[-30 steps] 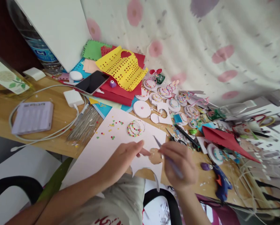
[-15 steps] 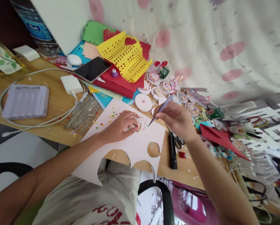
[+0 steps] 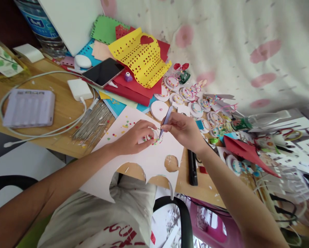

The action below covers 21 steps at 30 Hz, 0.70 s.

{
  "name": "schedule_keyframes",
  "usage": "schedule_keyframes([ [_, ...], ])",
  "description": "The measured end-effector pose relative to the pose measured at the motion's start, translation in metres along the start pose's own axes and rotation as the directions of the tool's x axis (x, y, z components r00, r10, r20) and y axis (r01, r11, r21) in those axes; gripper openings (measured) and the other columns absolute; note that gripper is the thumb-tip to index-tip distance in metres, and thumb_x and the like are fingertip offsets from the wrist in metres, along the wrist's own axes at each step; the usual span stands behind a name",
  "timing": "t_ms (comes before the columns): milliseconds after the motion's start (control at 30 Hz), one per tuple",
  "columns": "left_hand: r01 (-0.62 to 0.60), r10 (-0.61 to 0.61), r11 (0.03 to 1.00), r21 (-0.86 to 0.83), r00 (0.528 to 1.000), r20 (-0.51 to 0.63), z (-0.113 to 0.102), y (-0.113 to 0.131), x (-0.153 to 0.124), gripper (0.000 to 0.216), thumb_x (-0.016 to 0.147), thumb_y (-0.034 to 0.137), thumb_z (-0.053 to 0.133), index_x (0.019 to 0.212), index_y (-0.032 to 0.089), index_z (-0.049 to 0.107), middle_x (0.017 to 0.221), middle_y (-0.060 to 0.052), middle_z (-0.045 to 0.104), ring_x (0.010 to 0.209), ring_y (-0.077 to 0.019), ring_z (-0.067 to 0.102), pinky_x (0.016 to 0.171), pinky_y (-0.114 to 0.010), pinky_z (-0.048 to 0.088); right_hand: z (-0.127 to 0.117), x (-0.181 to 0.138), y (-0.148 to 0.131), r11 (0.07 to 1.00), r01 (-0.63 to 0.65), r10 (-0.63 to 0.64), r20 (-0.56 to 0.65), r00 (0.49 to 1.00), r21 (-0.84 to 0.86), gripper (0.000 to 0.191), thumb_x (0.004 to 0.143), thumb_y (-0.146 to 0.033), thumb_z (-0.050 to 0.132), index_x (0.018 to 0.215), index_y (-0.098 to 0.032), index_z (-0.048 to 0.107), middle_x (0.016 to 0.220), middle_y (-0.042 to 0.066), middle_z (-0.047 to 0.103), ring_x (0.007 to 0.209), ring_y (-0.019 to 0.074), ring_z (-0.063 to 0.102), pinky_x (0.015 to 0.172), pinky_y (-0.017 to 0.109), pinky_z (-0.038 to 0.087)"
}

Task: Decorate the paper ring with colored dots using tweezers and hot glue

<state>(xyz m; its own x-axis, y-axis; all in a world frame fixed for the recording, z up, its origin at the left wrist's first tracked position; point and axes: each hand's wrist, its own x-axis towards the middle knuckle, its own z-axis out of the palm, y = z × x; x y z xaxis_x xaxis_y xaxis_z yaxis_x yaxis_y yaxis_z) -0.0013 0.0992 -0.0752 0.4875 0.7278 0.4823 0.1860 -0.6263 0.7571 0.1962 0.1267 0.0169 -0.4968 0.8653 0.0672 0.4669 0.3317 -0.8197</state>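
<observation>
My left hand (image 3: 140,137) lies over a white paper sheet (image 3: 154,160) with round cut-outs along its near edge. Its thumb and fingers close around a small white paper ring (image 3: 156,140) with coloured bits along its edge; the fingers partly hide it. Purple tweezers (image 3: 166,120) are pinched in my right hand (image 3: 185,129), tips pointing down and touching or just above the ring's right part. Whether a bit sits between the tips is too small to tell. Loose red, yellow and green paper bits (image 3: 124,126) are scattered on the sheet, left of my left hand.
Behind the sheet are a white disc (image 3: 159,110), several small decorated rings on discs (image 3: 187,93) and punched yellow paper (image 3: 141,58). A phone (image 3: 103,72), a bundle of thin wires (image 3: 93,120) and a white cable (image 3: 40,137) lie left. A black stapler-like tool (image 3: 192,168) lies right.
My right hand has moved left with the tweezers, from a green bit on the sheet to the ring. The tweezers are now more upright. My left hand stays at the ring.
</observation>
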Motion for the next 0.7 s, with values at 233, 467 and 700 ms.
schedule_keyframes([
  [233,0.004,-0.004,1.000,-0.022,1.000,-0.012,0.0013,-0.0016,-0.0007,0.003,0.087,0.025,0.063,0.089,0.024,0.061,0.118,-0.011,0.062,0.117,-0.0278,0.052,0.101,-0.044,0.041,0.0025,0.0003,-0.0018,1.000,0.007,-0.007,0.001,1.000,-0.021,0.032,0.083,-0.042,0.071,0.068,-0.020,0.053,0.064,-0.002,0.053,0.062,0.0125,0.046,0.059,0.027,0.038],
  [467,0.011,-0.012,0.999,-0.053,1.000,-0.022,0.0009,-0.0025,-0.0005,0.004,0.086,0.026,0.065,0.085,0.024,0.061,0.118,-0.011,0.063,0.115,-0.0274,0.053,0.100,-0.044,0.042,0.0053,0.0002,-0.0016,1.000,0.019,-0.019,0.008,1.000,-0.007,0.030,0.084,-0.040,0.070,0.069,-0.020,0.053,0.065,-0.003,0.054,0.063,0.0128,0.047,0.059,0.027,0.039],
  [700,0.039,-0.040,0.998,-0.056,0.999,-0.027,0.0011,-0.0022,-0.0015,0.007,0.088,0.025,0.062,0.082,0.022,0.060,0.117,-0.010,0.063,0.114,-0.0254,0.054,0.101,-0.041,0.042,0.0082,0.0010,-0.0045,0.999,0.028,-0.028,-0.001,1.000,0.019,0.035,0.083,-0.044,0.071,0.066,-0.020,0.051,0.062,-0.003,0.051,0.061,0.0119,0.045,0.057,0.026,0.039],
])
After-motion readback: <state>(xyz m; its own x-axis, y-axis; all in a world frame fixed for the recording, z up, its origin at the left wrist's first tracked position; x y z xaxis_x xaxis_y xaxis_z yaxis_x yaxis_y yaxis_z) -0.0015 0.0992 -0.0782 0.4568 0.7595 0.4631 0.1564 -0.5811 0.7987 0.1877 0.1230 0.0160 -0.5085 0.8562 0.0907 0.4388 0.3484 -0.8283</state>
